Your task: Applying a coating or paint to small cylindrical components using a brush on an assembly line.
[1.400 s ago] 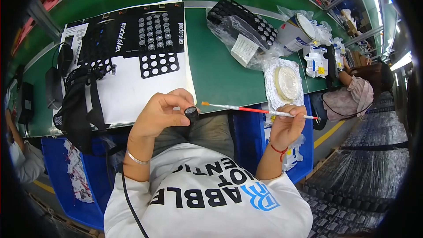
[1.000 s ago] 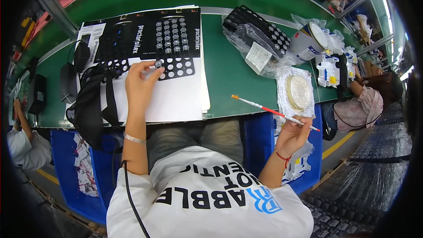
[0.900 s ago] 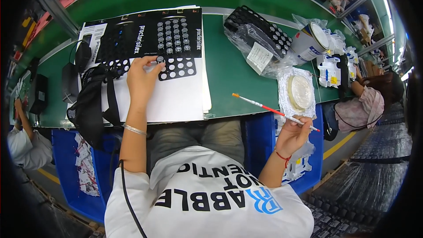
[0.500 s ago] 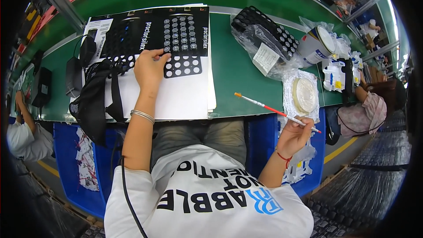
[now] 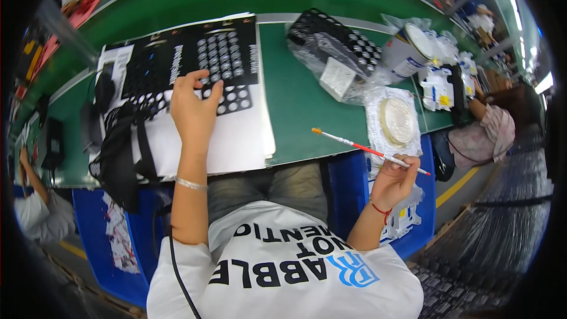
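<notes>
My left hand point(image 5: 196, 106) is over the left edge of a black tray point(image 5: 245, 98) with rows of round holes. Thumb and forefinger are spread apart, with nothing visible between them. Shiny round discs point(image 5: 221, 56) fill the tray's upper rows; white shows through its lower holes. A second black perforated tray point(image 5: 147, 104) lies to the left of this hand. My right hand point(image 5: 391, 184) is closed around a thin paintbrush point(image 5: 366, 150) with a red and white handle. Its tan tip points left, above the table's front edge.
Printed sheets point(image 5: 236, 142) lie beneath the trays on the green table point(image 5: 295, 112). A black cloth bag point(image 5: 118, 162) hangs over the front edge. On the right are a bagged tray point(image 5: 331, 41), a metal can point(image 5: 407, 53), a round shallow dish point(image 5: 397, 121) and white plastic parts point(image 5: 437, 88).
My left thumb and forefinger have parted from a near pinch beside the tray. The view has shifted, moving the table items left in the picture. My right hand still holds the paintbrush.
</notes>
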Tool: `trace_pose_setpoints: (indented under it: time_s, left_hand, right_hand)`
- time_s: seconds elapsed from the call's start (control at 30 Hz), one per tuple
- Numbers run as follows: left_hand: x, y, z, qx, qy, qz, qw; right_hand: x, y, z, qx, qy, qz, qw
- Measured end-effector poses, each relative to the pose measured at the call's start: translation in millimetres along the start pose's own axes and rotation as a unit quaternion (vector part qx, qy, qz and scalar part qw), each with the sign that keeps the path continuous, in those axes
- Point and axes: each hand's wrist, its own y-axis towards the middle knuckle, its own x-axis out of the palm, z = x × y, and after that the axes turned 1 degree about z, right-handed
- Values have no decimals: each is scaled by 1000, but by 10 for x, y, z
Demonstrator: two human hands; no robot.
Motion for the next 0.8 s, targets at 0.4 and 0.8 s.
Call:
trace_pose_setpoints:
  time_s: [0.4,0.8]
  left_hand:
    - [1371,263,1425,274,-166,-122,939]
    - [1832,454,1480,213,-84,-214,950]
  right_hand:
    - [-470,163,-533,-127,-23,118,985]
    - [-823,281,-860,-235,-295,231,897]
